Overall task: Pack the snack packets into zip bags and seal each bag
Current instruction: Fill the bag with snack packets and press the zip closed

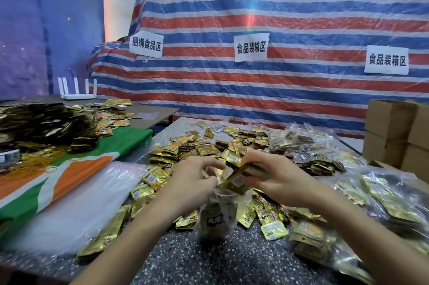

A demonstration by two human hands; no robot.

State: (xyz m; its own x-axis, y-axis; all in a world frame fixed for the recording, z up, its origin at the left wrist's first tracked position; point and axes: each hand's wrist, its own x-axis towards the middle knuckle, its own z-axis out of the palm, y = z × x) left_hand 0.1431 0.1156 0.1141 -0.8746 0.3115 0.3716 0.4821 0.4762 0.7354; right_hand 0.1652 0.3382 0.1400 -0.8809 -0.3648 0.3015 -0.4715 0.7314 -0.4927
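Snack packets (236,183), a small stack, sit at centre frame, pinched in the curled fingers of the right hand (282,179) and tilted into the mouth of a clear zip bag (219,209). The left hand (193,179), fingers bent, grips the bag's rim.

Beyond my hands I read three paper signs on the striped tarp (278,6): 捆绑食品区 (146,45), 食品装袋区 (251,47), 食品装箱区 (387,60). Below them, the bag (214,217) showed 大成.
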